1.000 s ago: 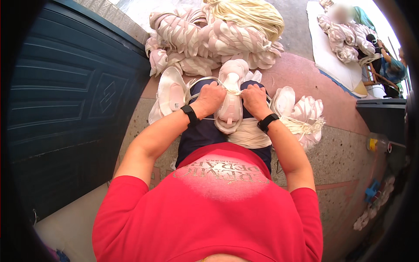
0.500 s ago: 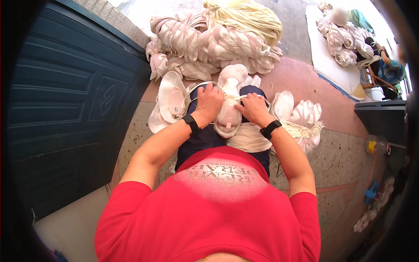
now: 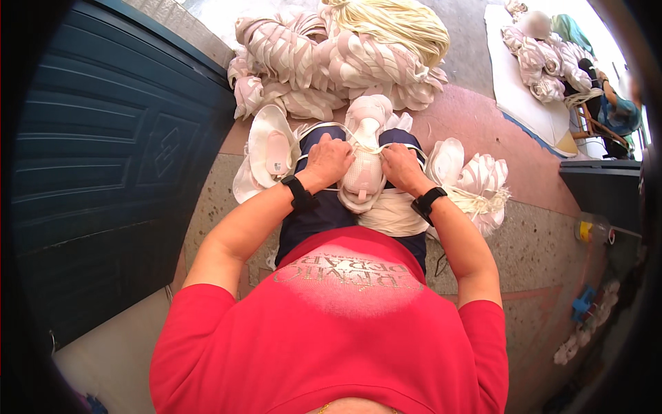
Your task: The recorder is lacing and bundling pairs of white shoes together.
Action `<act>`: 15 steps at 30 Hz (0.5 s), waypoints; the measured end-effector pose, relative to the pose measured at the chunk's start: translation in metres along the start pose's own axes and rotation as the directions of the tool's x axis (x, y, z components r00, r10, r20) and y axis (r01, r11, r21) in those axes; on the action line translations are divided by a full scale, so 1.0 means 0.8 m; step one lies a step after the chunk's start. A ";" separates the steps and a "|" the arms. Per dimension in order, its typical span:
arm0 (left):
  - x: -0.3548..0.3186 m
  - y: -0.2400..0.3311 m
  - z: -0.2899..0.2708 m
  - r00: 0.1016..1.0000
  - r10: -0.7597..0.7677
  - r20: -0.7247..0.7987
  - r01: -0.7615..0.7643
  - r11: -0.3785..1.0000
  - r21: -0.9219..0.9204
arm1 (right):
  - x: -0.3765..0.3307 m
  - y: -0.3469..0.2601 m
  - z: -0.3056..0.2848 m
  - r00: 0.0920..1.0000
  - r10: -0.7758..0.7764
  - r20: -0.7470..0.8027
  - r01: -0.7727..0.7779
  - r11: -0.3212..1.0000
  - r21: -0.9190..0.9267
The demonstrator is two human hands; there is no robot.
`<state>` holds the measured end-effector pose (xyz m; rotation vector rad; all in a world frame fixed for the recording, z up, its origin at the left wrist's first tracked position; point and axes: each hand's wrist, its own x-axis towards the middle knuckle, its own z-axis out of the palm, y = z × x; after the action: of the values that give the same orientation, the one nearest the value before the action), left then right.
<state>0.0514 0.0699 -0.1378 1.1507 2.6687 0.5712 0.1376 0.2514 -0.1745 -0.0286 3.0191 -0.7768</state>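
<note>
A pale pink and white shoe upper (image 3: 363,178) lies lengthwise between my knees, its heel end toward me. A thin white shoelace (image 3: 370,150) crosses its lacing area, and long loops of it trail out to both sides. My left hand (image 3: 329,161) pinches the lace at the upper's left edge, fingers closed. At the right edge my right hand (image 3: 404,168) has its fingers curled closed on the other side of the lace. The exact pinch points are partly hidden by my fingers. A hank of off-white laces (image 3: 394,219) rests on my lap under the upper.
More uppers (image 3: 270,146) lie by my left knee; a tied bundle of uppers (image 3: 483,178) is by my right. Ahead sits a large pile of bundled uppers (image 3: 293,62), topped by cream laces (image 3: 396,27). A dark blue door (image 3: 103,159) stands left. Another person sits far right.
My right thumb has come off the upper's surface, and those fingers have drawn in onto the lace. The left hand keeps its pinch with little movement. The view has shifted slightly.
</note>
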 end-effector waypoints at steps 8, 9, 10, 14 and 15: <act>0.087 0.020 0.026 0.988 0.101 -0.119 -0.123 0.974 -0.191 | -0.003 -0.012 -0.003 0.999 0.032 -0.036 -0.029 0.997 0.076; 0.099 0.026 0.026 0.986 -0.006 0.169 0.067 0.932 -0.356 | -0.004 -0.019 -0.003 0.997 0.056 -0.048 -0.055 0.998 0.013; 0.110 0.034 0.022 0.887 -0.055 0.459 0.284 0.847 -0.448 | -0.006 -0.022 -0.003 0.994 0.085 -0.064 -0.088 0.995 -0.049; 0.127 0.045 0.010 0.756 -0.025 0.654 0.262 0.928 -0.267 | -0.013 -0.024 0.001 0.985 0.064 -0.160 -0.068 0.998 -0.018; 0.126 0.046 0.009 0.746 -0.025 0.665 0.297 0.907 -0.299 | -0.014 -0.019 0.005 0.984 0.062 -0.167 -0.064 0.998 -0.005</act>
<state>0.0092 0.1683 -0.1306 0.7857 1.9113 0.5136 0.1493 0.2367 -0.1708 0.1379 3.1629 -0.7960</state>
